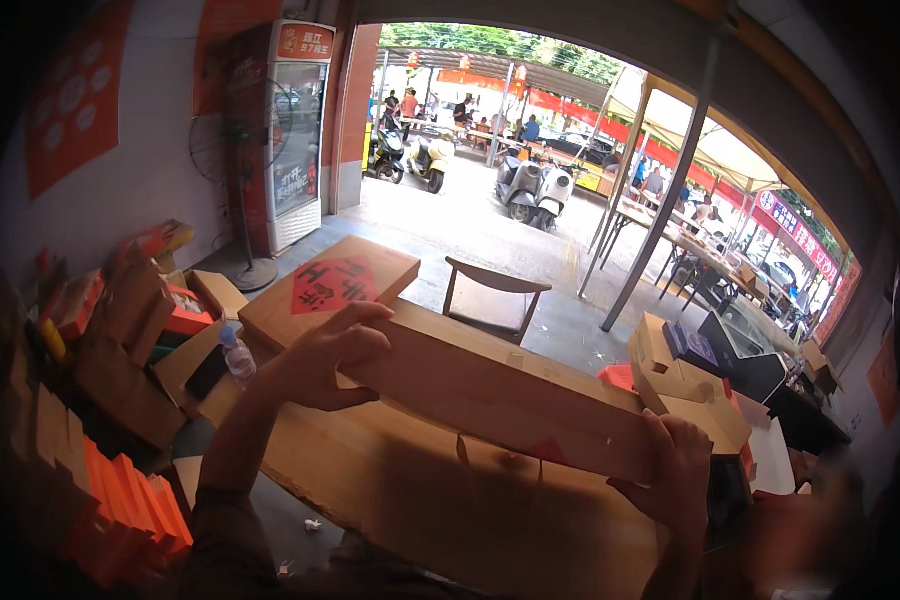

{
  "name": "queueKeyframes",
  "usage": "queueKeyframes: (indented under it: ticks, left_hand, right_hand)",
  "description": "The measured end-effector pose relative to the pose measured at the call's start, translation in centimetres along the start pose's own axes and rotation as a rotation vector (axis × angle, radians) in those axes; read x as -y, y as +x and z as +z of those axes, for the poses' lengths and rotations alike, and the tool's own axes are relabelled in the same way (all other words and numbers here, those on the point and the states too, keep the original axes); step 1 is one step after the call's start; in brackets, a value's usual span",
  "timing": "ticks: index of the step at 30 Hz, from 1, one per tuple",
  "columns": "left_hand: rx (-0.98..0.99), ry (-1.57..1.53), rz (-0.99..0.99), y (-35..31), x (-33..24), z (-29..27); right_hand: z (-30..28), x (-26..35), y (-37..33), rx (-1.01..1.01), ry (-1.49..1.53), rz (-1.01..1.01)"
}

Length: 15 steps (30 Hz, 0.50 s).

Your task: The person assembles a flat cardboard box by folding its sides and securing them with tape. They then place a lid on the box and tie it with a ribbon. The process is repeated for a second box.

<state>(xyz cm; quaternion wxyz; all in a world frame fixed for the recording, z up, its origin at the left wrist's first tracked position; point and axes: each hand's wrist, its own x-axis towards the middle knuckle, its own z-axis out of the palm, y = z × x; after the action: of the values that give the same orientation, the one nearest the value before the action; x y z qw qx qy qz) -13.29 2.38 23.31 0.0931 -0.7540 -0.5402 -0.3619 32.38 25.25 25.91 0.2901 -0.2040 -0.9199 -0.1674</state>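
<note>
The person holds a long flat cardboard box above the tabletop, the left hand closed over its far end, the right hand clasping the near end. It looks light, stiff, easily dented; the ends are best for holding. A water bottle stands left of the box.

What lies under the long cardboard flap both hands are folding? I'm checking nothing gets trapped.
Under the flap only the flat cardboard sheet shows. The left hand, right hand and the flap cover the rest.

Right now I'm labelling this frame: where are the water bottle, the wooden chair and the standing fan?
water bottle point(238, 358), head view, on its clear body.
wooden chair point(497, 279), head view, on its curved backrest.
standing fan point(255, 273), head view, on its round base.
</note>
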Motion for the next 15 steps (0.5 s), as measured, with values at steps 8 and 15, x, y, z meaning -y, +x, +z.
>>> queueKeyframes:
  ticks: [8,15]
  left_hand:
    - [-0.057,-0.089,-0.230,0.7,1.1,2.9]
    - [0.016,0.001,-0.226,2.0,-0.2,2.4]
  right_hand:
    - [2.8,-0.3,-2.2,-0.036,-0.063,-0.016]
    - [2.9,0.3,-2.7,-0.039,-0.069,-0.045]
